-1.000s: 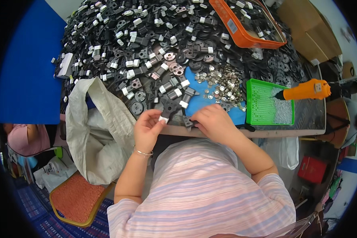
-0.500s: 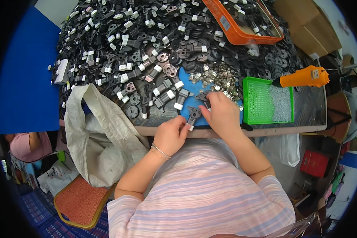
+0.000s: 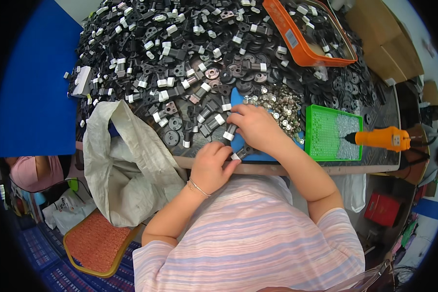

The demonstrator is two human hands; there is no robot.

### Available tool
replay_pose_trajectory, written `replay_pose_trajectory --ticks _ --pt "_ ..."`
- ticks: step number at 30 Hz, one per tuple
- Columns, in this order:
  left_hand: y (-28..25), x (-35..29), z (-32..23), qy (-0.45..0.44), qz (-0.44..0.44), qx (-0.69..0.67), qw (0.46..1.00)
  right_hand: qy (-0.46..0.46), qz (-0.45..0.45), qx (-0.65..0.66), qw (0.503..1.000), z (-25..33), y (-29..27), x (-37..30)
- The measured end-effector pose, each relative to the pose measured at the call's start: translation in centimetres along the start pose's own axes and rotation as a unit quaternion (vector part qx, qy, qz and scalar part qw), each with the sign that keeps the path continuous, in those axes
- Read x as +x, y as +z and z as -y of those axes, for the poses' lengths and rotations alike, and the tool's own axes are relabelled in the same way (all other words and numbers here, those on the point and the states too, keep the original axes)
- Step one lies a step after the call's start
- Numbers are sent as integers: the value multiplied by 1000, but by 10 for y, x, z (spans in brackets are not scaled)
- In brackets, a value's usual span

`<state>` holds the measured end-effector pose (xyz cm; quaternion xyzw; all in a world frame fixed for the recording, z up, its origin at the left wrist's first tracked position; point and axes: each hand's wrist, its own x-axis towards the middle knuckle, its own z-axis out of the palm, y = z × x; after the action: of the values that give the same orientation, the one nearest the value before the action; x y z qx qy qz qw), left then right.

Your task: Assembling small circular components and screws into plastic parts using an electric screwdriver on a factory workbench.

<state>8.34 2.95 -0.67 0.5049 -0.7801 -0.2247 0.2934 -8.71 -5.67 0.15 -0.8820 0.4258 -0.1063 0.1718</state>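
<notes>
Findings on my station, by size. The tabletop, dark with a pale front edge [image 3: 345, 169], carries a broad heap of black plastic parts with white ends [image 3: 146, 48]. The rumpled off-white woven sack [image 3: 131, 180] lies at its front, left of my hands. To the right is the rectangular bright-green plastic tray [image 3: 308, 129]; the orange-yellow power driver [image 3: 384, 138] now sits lower against it than half a second ago. Between tray and sack is the blue flat mat [image 3: 263, 157], partly covered.

My right hand [image 3: 258, 127] has shifted leftward across the mat. The dark flat piece it gripped half a second ago no longer shows. Its fingertips now reach a dark part with a white block end [image 3: 229, 131] at the mat's left edge; I cannot tell whether they grip it.

My left hand [image 3: 211, 168] remains at the front edge, thumb and fingers pinched at the white tip of a small dark holed part [image 3: 245, 151], which now lies lower over the mat. In my judgement the left alone steadies this part, leaving the right free to handle another.
</notes>
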Motion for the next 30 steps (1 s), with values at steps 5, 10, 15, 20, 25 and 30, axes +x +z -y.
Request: replay_pose_trajectory --ticks 5,10,15,20,25,30 --pt "-15 10 24 7 -65 114 991 -18 25 -5 1000 -5 -9 6" --pt "-12 24 34 19 -83 173 981 -16 24 18 999 0 -20 8" --pt "-4 34 38 12 -74 240 968 -16 46 57 997 1 -22 8" --pt "-12 32 35 4 -81 239 968 -14 -17 64 998 -4 -18 -1" --pt "-25 23 29 -84 -172 -15 981 -1 -21 82 996 -6 -19 -9" --pt "-26 18 31 -182 -160 -254 936 -2 10 55 998 -10 -13 -10"
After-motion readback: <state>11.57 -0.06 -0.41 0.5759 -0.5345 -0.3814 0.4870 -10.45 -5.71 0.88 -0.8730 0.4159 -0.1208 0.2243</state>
